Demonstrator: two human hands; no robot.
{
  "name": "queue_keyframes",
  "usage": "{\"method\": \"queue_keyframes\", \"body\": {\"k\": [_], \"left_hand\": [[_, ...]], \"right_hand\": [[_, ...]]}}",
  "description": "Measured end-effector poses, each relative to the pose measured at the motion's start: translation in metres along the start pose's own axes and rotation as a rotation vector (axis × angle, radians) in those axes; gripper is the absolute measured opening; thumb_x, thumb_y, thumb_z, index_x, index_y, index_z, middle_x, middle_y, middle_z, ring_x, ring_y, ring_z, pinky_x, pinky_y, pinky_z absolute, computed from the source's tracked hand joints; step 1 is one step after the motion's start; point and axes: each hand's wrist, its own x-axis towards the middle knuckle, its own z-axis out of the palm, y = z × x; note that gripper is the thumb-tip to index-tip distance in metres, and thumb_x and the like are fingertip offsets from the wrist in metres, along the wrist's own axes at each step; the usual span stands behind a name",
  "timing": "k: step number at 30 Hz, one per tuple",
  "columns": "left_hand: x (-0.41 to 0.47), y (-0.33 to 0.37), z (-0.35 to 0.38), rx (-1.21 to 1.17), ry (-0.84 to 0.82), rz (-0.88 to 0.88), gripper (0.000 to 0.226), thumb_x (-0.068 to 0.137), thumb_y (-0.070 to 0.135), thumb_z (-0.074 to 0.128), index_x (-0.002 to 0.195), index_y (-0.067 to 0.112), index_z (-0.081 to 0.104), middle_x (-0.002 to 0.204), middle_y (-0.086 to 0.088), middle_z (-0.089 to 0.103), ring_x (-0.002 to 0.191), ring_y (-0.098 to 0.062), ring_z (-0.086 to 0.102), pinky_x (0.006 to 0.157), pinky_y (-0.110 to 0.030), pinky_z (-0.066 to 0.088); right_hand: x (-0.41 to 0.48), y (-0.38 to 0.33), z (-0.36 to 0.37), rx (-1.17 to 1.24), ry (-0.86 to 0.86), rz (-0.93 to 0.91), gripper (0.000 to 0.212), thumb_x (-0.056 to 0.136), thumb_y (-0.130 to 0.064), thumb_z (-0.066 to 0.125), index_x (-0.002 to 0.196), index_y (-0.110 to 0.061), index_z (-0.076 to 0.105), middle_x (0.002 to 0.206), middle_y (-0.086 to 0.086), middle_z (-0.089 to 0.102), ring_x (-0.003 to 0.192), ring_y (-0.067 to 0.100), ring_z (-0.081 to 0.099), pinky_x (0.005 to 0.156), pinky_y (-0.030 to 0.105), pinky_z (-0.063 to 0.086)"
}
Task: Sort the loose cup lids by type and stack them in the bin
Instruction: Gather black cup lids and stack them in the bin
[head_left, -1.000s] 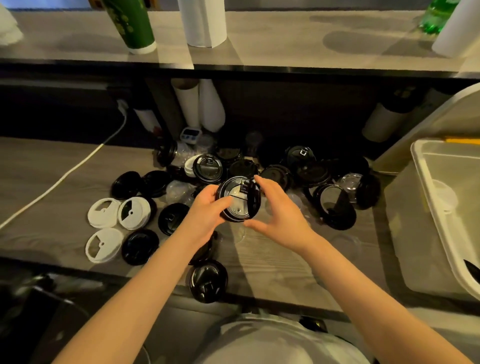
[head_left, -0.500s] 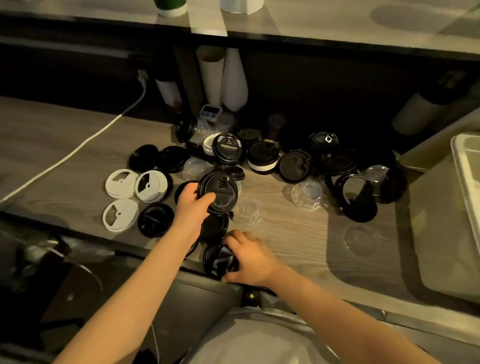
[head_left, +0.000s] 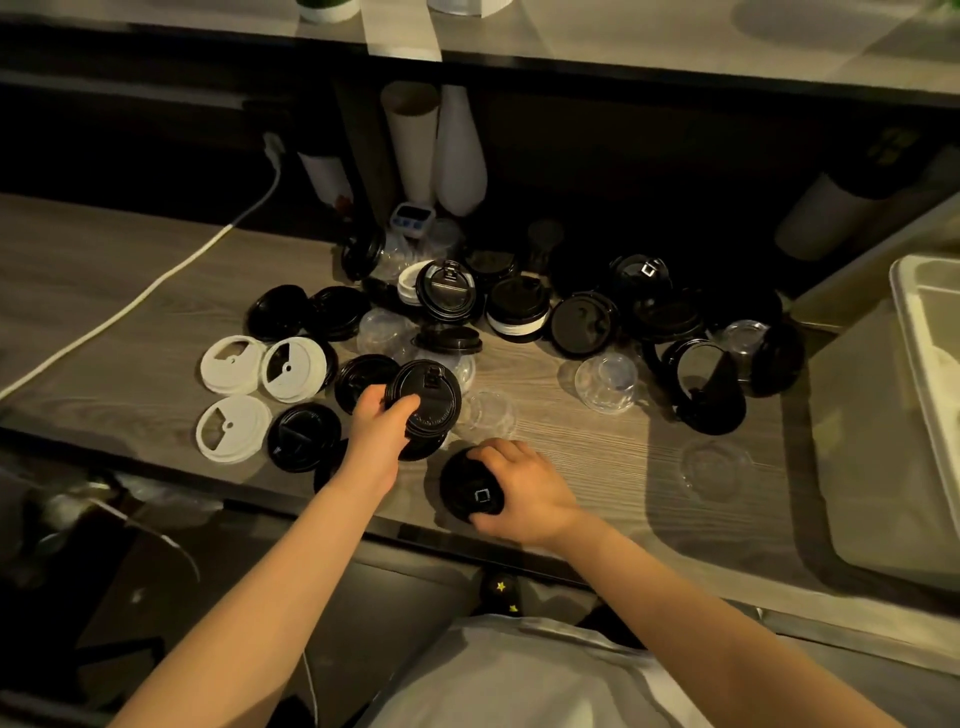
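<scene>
Loose cup lids are scattered over the wooden counter (head_left: 571, 467): many black ones, three white lids (head_left: 232, 364) at the left, and clear lids (head_left: 607, 382) in the middle. My left hand (head_left: 382, 434) grips a short stack of black lids (head_left: 426, 397) tilted up just above the counter. My right hand (head_left: 519, 488) curls around another black lid (head_left: 467, 491) lying near the counter's front edge. The pale bin (head_left: 922, 353) stands at the far right, only its left rim showing.
A white cable (head_left: 156, 291) runs across the left of the counter. Sleeves of paper cups (head_left: 415, 145) and a small timer (head_left: 412, 218) stand at the back under a shelf. More black lids (head_left: 706, 387) lie towards the bin.
My right hand let go of the stack, dropped to the front edge and closed on a black lid there, drawing it slightly right. My left hand keeps the stack, now lower.
</scene>
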Motion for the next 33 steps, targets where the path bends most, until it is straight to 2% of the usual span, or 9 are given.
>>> {"method": "queue_keyframes", "body": {"k": [5, 8, 11, 14, 17, 19, 23, 27, 33], "left_hand": [[-0.005, 0.005, 0.018, -0.052, -0.041, 0.023, 0.013, 0.091, 0.003, 0.051, 0.098, 0.014, 0.054, 0.103, -0.011, 0.064, 0.096, -0.023, 0.063, 0.086, -0.039, 0.051], [-0.01, 0.01, 0.035, -0.057, -0.088, 0.021, 0.013, 0.09, 0.001, 0.051, 0.096, 0.013, 0.054, 0.096, -0.011, 0.064, 0.085, -0.02, 0.063, 0.077, -0.035, 0.051], [-0.016, 0.015, 0.055, -0.06, -0.155, 0.001, 0.012, 0.09, 0.0, 0.048, 0.097, 0.009, 0.053, 0.092, -0.012, 0.063, 0.079, -0.02, 0.062, 0.065, -0.033, 0.049], [-0.027, 0.024, 0.076, -0.142, -0.241, -0.03, 0.013, 0.091, 0.004, 0.043, 0.091, 0.006, 0.055, 0.089, -0.014, 0.061, 0.078, -0.021, 0.061, 0.065, -0.035, 0.048], [-0.04, 0.034, 0.091, -0.153, -0.44, -0.029, 0.034, 0.096, 0.018, 0.034, 0.089, 0.008, 0.066, 0.083, -0.007, 0.069, 0.076, -0.015, 0.066, 0.068, -0.032, 0.049], [-0.044, 0.036, 0.099, -0.094, -0.533, -0.004, 0.036, 0.096, 0.02, 0.035, 0.092, 0.01, 0.069, 0.087, -0.007, 0.071, 0.078, -0.013, 0.067, 0.071, -0.03, 0.049], [-0.044, 0.039, 0.109, -0.035, -0.539, 0.003, 0.017, 0.094, 0.009, 0.045, 0.105, 0.012, 0.058, 0.098, -0.009, 0.068, 0.088, -0.019, 0.064, 0.07, -0.033, 0.05], [-0.047, 0.043, 0.123, -0.007, -0.631, 0.026, 0.025, 0.094, 0.001, 0.045, 0.11, 0.016, 0.056, 0.1, -0.005, 0.069, 0.092, -0.018, 0.066, 0.071, -0.033, 0.051], [-0.047, 0.043, 0.147, -0.011, -0.682, -0.003, 0.026, 0.091, -0.006, 0.043, 0.109, 0.009, 0.055, 0.102, -0.012, 0.064, 0.094, -0.024, 0.063, 0.073, -0.036, 0.052]], "right_hand": [[-0.017, 0.012, -0.029, 0.292, 0.178, 0.004, 0.067, 0.066, -0.043, 0.065, 0.126, -0.015, 0.05, 0.116, -0.002, 0.047, 0.104, 0.016, 0.052, 0.084, 0.023, 0.044], [-0.018, 0.013, -0.046, 0.406, 0.362, -0.015, 0.063, 0.063, -0.04, 0.065, 0.118, -0.013, 0.053, 0.111, -0.003, 0.048, 0.103, 0.011, 0.051, 0.088, 0.023, 0.045], [-0.017, 0.013, -0.065, 0.459, 0.526, -0.006, 0.064, 0.064, -0.035, 0.066, 0.12, -0.011, 0.051, 0.113, -0.003, 0.049, 0.107, 0.004, 0.046, 0.092, 0.014, 0.038], [-0.017, 0.015, -0.081, 0.464, 0.619, -0.015, 0.066, 0.065, -0.027, 0.071, 0.124, -0.009, 0.049, 0.12, -0.001, 0.048, 0.115, -0.002, 0.041, 0.097, 0.008, 0.03], [-0.02, 0.02, -0.092, 0.451, 0.638, -0.004, 0.071, 0.066, -0.035, 0.068, 0.13, -0.01, 0.047, 0.128, 0.0, 0.046, 0.119, -0.003, 0.038, 0.1, 0.008, 0.03], [-0.024, 0.025, -0.098, 0.441, 0.644, -0.003, 0.072, 0.067, -0.035, 0.069, 0.132, -0.011, 0.047, 0.13, -0.004, 0.043, 0.12, -0.002, 0.04, 0.1, 0.009, 0.032], [-0.033, 0.036, -0.111, 0.367, 0.632, 0.011, 0.073, 0.07, -0.038, 0.073, 0.135, -0.017, 0.049, 0.137, -0.006, 0.042, 0.127, 0.004, 0.04, 0.104, 0.016, 0.034], [-0.046, 0.049, -0.123, 0.268, 0.628, 0.041, 0.074, 0.07, -0.041, 0.078, 0.135, -0.021, 0.05, 0.143, -0.006, 0.04, 0.132, 0.01, 0.039, 0.107, 0.031, 0.039], [-0.061, 0.064, -0.129, 0.272, 0.646, 0.084, 0.078, 0.068, -0.058, 0.065, 0.135, -0.022, 0.048, 0.144, -0.01, 0.038, 0.131, 0.007, 0.04, 0.105, 0.029, 0.041]]}}
